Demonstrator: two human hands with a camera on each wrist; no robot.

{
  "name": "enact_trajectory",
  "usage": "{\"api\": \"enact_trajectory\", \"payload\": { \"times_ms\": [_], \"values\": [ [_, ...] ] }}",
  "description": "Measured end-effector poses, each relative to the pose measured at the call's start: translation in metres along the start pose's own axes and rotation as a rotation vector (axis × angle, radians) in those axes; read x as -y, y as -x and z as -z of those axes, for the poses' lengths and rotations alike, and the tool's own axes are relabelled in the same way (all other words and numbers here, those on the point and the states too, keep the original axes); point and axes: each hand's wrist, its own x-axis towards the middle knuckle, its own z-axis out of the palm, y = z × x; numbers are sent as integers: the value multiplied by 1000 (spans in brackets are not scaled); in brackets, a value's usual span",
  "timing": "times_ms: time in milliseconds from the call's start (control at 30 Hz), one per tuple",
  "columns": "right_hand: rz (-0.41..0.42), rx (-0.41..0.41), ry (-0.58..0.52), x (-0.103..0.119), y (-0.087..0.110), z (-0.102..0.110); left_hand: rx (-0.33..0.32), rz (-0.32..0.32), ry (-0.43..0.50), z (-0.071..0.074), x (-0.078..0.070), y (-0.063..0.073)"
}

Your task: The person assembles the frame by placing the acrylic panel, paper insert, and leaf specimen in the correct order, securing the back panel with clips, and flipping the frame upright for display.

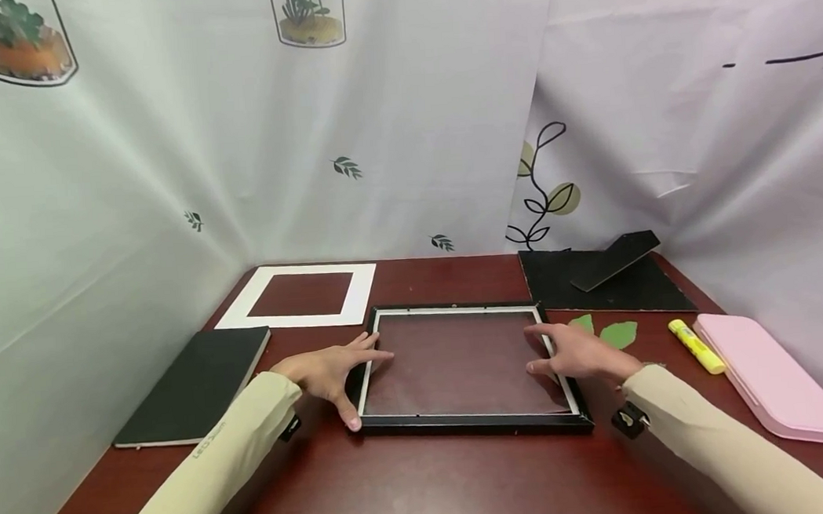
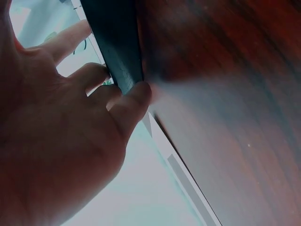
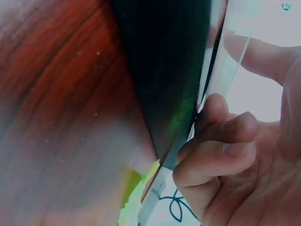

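A black picture frame (image 1: 471, 424) with a white inner edge lies on the dark red table, the tabletop showing through its middle. My left hand (image 1: 330, 372) grips its left side, thumb at the near corner and fingers reaching across the side. In the left wrist view, fingertips (image 2: 141, 94) press on the dark side. My right hand (image 1: 578, 350) holds the opposite side, thumb and index finger reaching inside the opening. The right wrist view shows its other fingers (image 3: 235, 155) curled beside the frame, and a clear edge in front of one finger.
A white mat (image 1: 244, 299) lies back left, above a black notebook (image 1: 200, 388). Back right is a black backing board (image 1: 561, 279) with its stand raised. Green paper leaves (image 1: 619, 335), a yellow highlighter (image 1: 696, 346) and a pink case (image 1: 776, 376) lie at the right. Printed curtains enclose the table.
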Motion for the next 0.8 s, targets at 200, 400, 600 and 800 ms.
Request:
{"api": "enact_trajectory", "payload": {
  "times_ms": [200, 400, 600, 800],
  "values": [
    [-22, 4, 19, 3, -1, -1, -14, 3, -10, 1, -2, 3],
    [-35, 11, 53, 7, -3, -2, -9, 13, -9, -1, 0, 4],
    [-45, 17, 101, 9, -4, -4, 5, 35, -24, 2, 3, 4],
    [-34, 27, 148, 6, -4, 1, 8, 27, -46, 8, 7, 0]
  ]
}}
